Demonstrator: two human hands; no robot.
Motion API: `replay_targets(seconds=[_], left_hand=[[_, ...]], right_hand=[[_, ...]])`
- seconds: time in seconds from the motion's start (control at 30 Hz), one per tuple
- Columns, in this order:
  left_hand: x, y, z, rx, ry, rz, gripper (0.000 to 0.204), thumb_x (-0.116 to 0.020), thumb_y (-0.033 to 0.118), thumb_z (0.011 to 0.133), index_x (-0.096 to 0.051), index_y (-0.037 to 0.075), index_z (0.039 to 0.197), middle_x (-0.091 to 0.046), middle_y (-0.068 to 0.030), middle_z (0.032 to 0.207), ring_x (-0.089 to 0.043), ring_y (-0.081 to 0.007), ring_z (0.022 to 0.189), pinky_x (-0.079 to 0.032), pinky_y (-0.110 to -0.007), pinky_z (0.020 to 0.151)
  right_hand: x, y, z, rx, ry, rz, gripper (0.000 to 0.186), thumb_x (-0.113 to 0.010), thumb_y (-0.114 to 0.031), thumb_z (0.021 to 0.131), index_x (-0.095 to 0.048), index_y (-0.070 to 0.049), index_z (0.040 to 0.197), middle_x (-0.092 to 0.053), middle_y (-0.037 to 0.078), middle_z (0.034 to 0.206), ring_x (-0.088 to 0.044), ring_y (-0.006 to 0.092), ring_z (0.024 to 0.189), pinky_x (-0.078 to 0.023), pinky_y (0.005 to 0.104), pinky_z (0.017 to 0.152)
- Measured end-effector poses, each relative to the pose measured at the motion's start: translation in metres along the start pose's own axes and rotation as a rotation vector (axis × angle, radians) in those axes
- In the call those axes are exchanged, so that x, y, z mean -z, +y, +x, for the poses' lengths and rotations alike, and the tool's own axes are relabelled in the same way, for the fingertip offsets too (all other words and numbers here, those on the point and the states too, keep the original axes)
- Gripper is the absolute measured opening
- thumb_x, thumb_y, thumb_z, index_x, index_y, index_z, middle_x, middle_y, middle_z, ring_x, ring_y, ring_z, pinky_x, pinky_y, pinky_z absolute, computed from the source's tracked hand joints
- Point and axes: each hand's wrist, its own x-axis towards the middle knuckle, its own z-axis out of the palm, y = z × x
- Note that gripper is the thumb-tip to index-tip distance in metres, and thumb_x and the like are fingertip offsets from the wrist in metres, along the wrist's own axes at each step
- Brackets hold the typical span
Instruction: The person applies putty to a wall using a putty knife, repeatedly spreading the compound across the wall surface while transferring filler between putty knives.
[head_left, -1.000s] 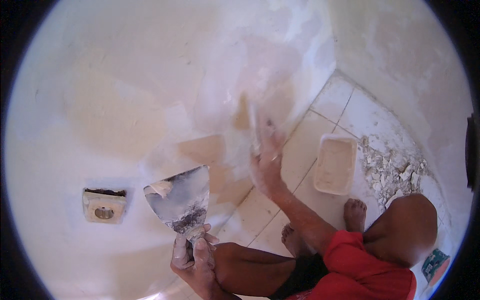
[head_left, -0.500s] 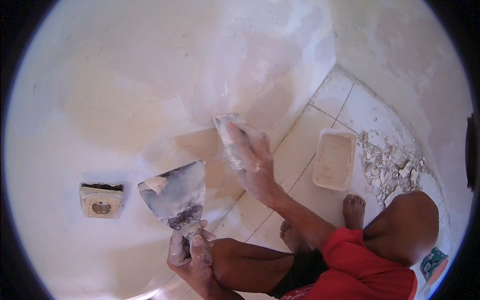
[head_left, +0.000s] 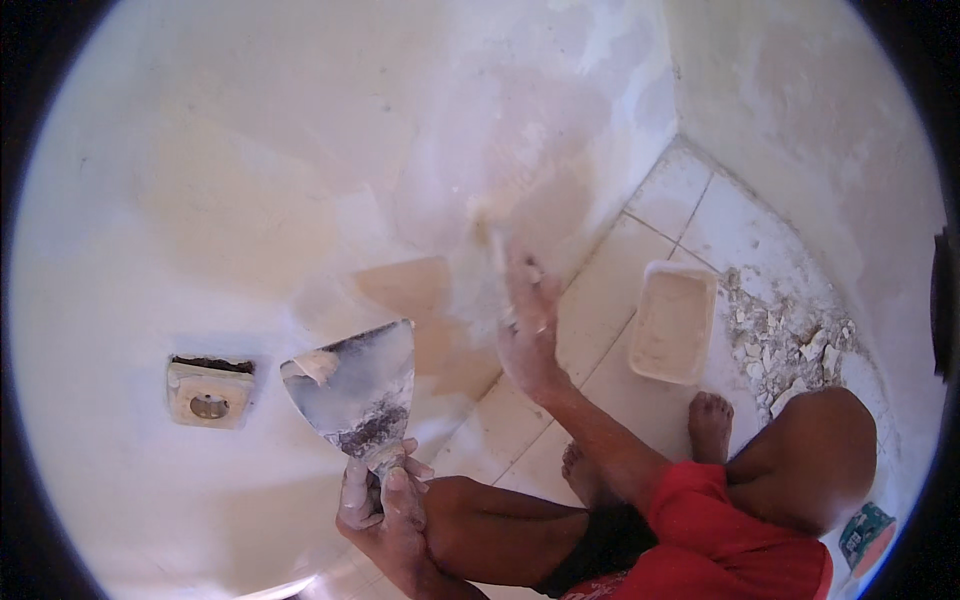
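Note:
A wide putty knife [head_left: 362,385] with a smeared metal blade is gripped by its handle in my left hand [head_left: 385,500], fingers wrapped round it. A lump of beige filler [head_left: 316,366] sits near the blade's left edge. Against the patchy wall [head_left: 250,180], low by the floor, my right hand [head_left: 532,315] is closed on a flat spreader [head_left: 498,265], which motion blurs and which shows almost edge-on. Left of the spreader lies a damp tan filler patch [head_left: 410,287] on the wall. Both hands are coated with pale dust.
A white tub [head_left: 672,322] of beige filler stands on the tiled floor [head_left: 600,395], near my bare foot [head_left: 710,425]. Broken plaster rubble [head_left: 790,350] lies along the right wall. A loose-looking wall socket [head_left: 210,392] is at left. A green container [head_left: 867,535] stands at lower right.
My right hand and the spreader have moved right along the wall, and the spreader has turned more edge-on, uncovering more of the tan patch. My left hand and the putty knife have barely moved.

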Motion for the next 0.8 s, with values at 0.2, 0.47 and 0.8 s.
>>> replay_targets(seconds=[0.2, 0.47, 0.8], left_hand=[[0.005, -0.001, -0.007, -0.065, 0.015, -0.085, 0.030, -0.065, 0.011, 0.088, -0.061, -0.012, 0.107, -0.069, -0.0190, 0.092, -0.063, -0.0162, 0.068, -0.047, -0.024, 0.058], [0.008, -0.001, -0.003, -0.025, 0.010, -0.053, 0.030, -0.064, 0.011, 0.088, -0.060, -0.012, 0.107, -0.069, -0.0203, 0.095, -0.063, -0.0172, 0.068, -0.047, -0.025, 0.058], [0.003, -0.001, -0.003, -0.014, 0.010, -0.041, 0.034, -0.066, 0.016, 0.087, -0.061, -0.010, 0.107, -0.068, -0.0185, 0.093, -0.061, -0.0174, 0.068, -0.046, -0.026, 0.059]], right_hand=[[0.011, -0.027, 0.079, -0.211, 0.218, 0.158, 0.069, -0.059, 0.006, 0.080, -0.041, -0.002, 0.145, -0.045, 0.023, 0.132, -0.044, 0.0411, 0.118, -0.036, 0.0477, 0.103], [0.008, -0.047, 0.017, 0.127, -0.059, 0.093, 0.071, -0.056, 0.010, 0.074, -0.046, -0.002, 0.143, -0.048, 0.022, 0.128, -0.046, 0.0393, 0.113, -0.037, 0.0455, 0.100], [0.009, -0.015, 0.038, 0.131, 0.010, -0.071, 0.070, -0.062, 0.001, 0.077, -0.046, -0.008, 0.144, -0.056, 0.022, 0.128, -0.051, 0.0417, 0.111, -0.040, 0.0510, 0.096]])
